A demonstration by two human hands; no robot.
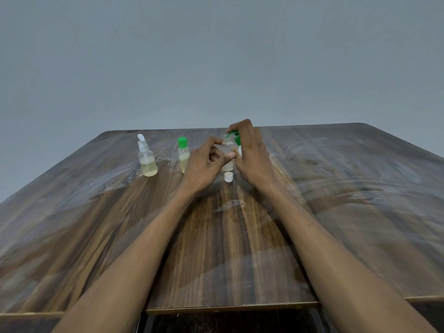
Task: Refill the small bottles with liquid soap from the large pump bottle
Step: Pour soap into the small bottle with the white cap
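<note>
A small clear bottle (227,150) stands uncapped on the wooden table (336,188), a little pale soap at its bottom. My left hand (206,164) pinches its body between thumb and fingers. My right hand (249,155) grips the large pump bottle (236,140), its green pump head held over the small bottle's mouth; most of that bottle is hidden behind the hand. A white cap (228,176) lies on the table just in front of the small bottle.
Two more small bottles with pale yellow soap stand to the left: one with a white flip cap open (146,157), one with a green cap (183,153). Wet smears cover the tabletop. A grey wall rises behind the table's far edge.
</note>
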